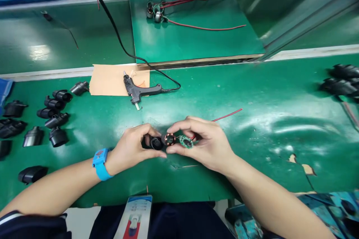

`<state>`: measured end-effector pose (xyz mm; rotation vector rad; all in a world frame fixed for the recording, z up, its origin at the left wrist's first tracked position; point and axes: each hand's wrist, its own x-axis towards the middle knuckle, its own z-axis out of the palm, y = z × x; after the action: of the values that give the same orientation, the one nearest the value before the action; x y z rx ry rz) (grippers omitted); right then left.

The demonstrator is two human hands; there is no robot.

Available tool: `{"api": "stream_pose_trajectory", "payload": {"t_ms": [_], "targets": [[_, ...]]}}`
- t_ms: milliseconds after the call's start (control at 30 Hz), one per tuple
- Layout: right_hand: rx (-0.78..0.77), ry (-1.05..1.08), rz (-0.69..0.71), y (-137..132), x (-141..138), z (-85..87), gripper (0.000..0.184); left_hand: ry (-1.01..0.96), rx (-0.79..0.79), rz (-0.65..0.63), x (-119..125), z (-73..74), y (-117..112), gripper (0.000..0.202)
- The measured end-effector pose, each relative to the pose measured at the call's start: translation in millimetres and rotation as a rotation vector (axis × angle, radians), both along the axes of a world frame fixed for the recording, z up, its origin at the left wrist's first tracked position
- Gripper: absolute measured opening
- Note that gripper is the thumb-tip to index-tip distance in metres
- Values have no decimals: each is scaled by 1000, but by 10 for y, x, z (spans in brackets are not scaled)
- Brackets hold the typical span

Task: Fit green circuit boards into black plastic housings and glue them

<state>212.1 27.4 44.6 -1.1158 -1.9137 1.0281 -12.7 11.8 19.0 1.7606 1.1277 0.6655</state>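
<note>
My left hand (131, 148) is closed around a small black plastic housing (153, 143), its round opening turned to the right. My right hand (200, 142) pinches a small motor part with a copper coil (169, 139) and a green circuit board (185, 142). The coil end sits right at the housing's opening. A red wire (227, 115) trails from the part out past my right hand. A blue wristband (100, 163) is on my left wrist. Both hands hover just above the green bench mat (252, 138).
A black glue gun (140, 91) lies on a piece of cardboard (108, 80) behind my hands, its cable running up and back. Several black housings (53, 114) lie at the left and more at the far right (340, 82). Motor parts with red wires (157, 10) rest on a raised green board.
</note>
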Motion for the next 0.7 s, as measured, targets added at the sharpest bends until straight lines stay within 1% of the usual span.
{"api": "stream_pose_trajectory", "payload": {"t_ms": [100,167,300,367,433,467,533,600,667,700], "targets": [[-18,-18,149,-20,-63,-49,36,28,-41,-32,8,11,3,27],[-33,-41,189,-15,-76,-89,34,60,-31,-51,4,22,11,25],[-66,-64,215,9,-51,-117,30,73,46,-108,-10,30,32,24],[-94,-59,239,24,-14,-91,33,60,78,-133,-19,23,39,23],[-151,-56,266,42,40,-48,39,40,99,-145,-28,10,43,30],[-189,-56,277,52,70,-24,39,32,106,-148,-32,2,43,35],[-241,-49,277,70,127,17,31,26,114,-152,-35,-9,42,43],[-250,-37,245,80,164,44,21,25,127,-159,-34,-11,39,43],[-234,-22,220,82,172,51,19,3,181,-139,-32,-6,34,42],[-236,-13,223,80,166,46,21,-2,226,-123,-32,-3,33,42]]}}
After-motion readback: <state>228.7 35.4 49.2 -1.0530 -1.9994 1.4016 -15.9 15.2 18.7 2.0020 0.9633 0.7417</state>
